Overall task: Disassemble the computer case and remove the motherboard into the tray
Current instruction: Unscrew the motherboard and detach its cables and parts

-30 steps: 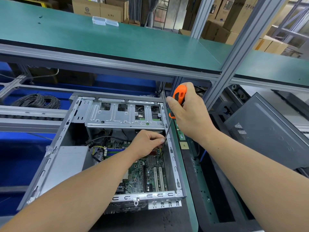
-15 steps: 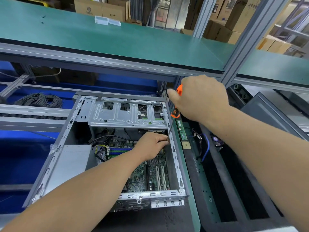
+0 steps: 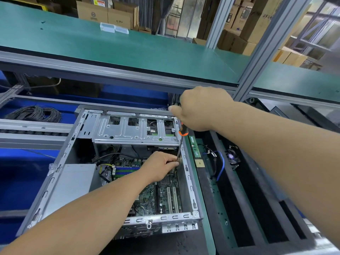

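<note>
Fingers of the left hand pinch the thin shaft of an orange-handled screwdriver low inside the open computer case, while the right hand wraps tightly around its handle above the drive cage. Green and uncovered, the motherboard sits on the case floor, with the black tray just beside the case's right wall.

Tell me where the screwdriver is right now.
In the head view, the screwdriver stands at the computer case's right wall, right hand gripping its handle, left hand pinching the shaft above the motherboard.
</note>
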